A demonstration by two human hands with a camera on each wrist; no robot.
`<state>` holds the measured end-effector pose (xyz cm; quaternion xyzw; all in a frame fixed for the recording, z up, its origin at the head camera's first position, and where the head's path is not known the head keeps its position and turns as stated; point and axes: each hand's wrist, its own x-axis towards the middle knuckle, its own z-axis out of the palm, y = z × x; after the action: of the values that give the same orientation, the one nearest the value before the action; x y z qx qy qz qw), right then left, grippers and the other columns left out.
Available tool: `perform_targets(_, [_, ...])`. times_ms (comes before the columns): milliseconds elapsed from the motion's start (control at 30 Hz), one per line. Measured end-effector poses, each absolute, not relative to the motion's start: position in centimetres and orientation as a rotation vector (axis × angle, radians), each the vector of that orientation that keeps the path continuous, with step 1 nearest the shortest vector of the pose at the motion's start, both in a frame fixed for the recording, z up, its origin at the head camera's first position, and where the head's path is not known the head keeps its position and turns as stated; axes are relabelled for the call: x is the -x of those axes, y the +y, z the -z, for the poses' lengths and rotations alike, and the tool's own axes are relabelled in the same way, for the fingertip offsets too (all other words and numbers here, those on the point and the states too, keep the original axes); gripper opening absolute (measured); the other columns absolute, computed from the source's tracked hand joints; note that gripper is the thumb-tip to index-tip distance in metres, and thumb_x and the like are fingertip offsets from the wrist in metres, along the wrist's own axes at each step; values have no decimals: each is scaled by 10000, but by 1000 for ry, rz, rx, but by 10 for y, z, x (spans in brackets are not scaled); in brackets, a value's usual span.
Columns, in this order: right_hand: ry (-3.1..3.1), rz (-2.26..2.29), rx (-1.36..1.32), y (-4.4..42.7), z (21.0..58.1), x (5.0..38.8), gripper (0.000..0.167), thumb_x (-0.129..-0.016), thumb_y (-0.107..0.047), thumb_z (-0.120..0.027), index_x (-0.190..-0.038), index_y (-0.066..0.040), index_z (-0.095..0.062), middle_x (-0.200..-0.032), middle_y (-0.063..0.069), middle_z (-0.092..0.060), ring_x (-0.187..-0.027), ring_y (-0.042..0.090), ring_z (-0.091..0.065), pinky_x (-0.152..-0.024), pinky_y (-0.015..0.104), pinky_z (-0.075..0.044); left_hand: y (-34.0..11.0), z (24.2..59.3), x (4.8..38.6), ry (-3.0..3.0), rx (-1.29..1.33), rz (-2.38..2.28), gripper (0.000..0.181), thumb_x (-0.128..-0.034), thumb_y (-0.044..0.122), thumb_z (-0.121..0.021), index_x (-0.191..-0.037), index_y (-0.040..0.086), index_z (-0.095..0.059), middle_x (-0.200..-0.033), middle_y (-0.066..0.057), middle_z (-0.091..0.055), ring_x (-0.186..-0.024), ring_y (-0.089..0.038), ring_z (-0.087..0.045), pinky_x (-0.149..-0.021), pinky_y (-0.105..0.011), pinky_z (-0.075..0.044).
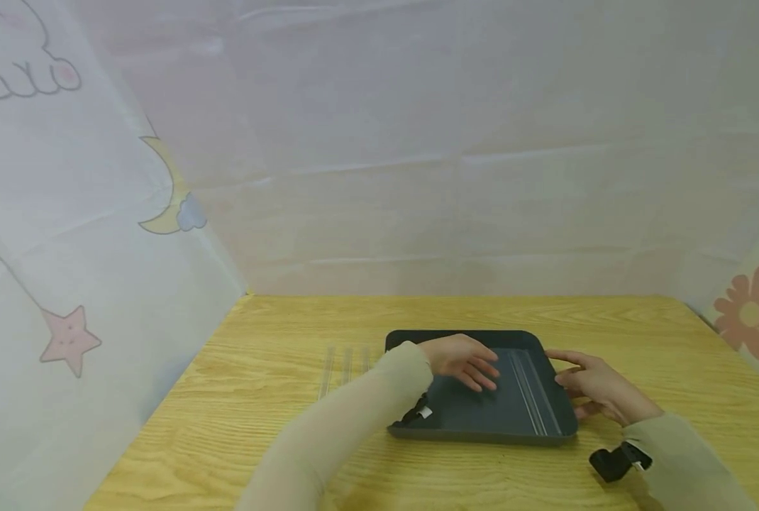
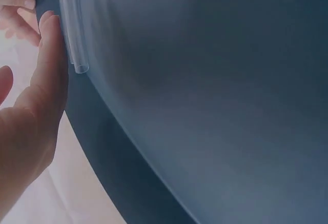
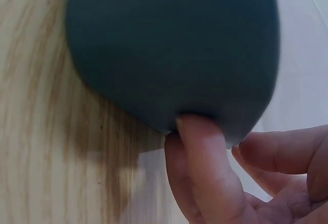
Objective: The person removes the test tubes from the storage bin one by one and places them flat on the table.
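Nearest, two pale sleeves [image 1: 679,454] reach in, with a black wrist camera [image 1: 611,464] strapped below the right fingers and another, partly hidden, behind the left ones. The right hand [image 1: 606,392] has its fingers bent and clamped on the right wall of a dark tray [image 1: 482,419]; seen from its own wrist, one fingertip [image 3: 202,137] presses the outer face of that wall close to the bottom edge, while others meet the rim. The left hand [image 1: 462,362] is over the tray, its fingers loosely straight and a little apart, nothing between them, the thumb standing clear. The tray spreads beneath the left fingers and to the left of the right ones. Inside it, just right of the left fingertips and between the two hands, clear tubes [image 1: 534,397] lie lengthwise along the right side; being see-through, they are hard to count. To the left of the left fingers, behind that forearm, three more clear strips [image 1: 346,365] lie side by side on the wooden table [image 1: 482,482], their near ends partly covered by the sleeve. Beyond all the fingers hangs a pale sheet [image 1: 418,177], with a moon [image 1: 176,181] and a pink star [image 1: 69,344] to their left and an orange flower [image 1: 751,314] to their right.
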<state>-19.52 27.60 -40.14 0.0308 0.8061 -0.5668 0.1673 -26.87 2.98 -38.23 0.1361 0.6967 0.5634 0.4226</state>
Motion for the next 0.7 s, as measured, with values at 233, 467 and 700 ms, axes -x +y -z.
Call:
perform_targets(233, [2308,1598,-102,274,401,196,606,-1001,8,-429,-1524,55,-127,-1230,360,-462,-801,263,-659,-599,439,-579,36,386,267,1744,-334,-1362,431,-1021,133,-514,-1411,-35,-443,-1155,-228,-650,-1110,-409,-604,-892,-468,-537])
perform_targets(467, [2291,1609,-116,275,401,196,607,-997,13,-421,-1524,53,-123,-1234,372,-454,-826,269,-663,-624,456,-582,45,396,271,1674,-323,-1399,439,-1033,126,-487,-1430,-46,-410,-1221,-238,-614,-1168,-417,-562,-948,-484,-501])
perform_targets(700, [2286,1596,-119,275,399,196,605,-999,10,-426,-1525,50,-130,-1275,404,-419,-861,280,-664,-627,451,-583,53,409,269,1597,-245,-1486,431,-1049,95,-438,-1451,-49,-377,-1311,-271,-542,-1241,-412,-504,-1015,-494,-445])
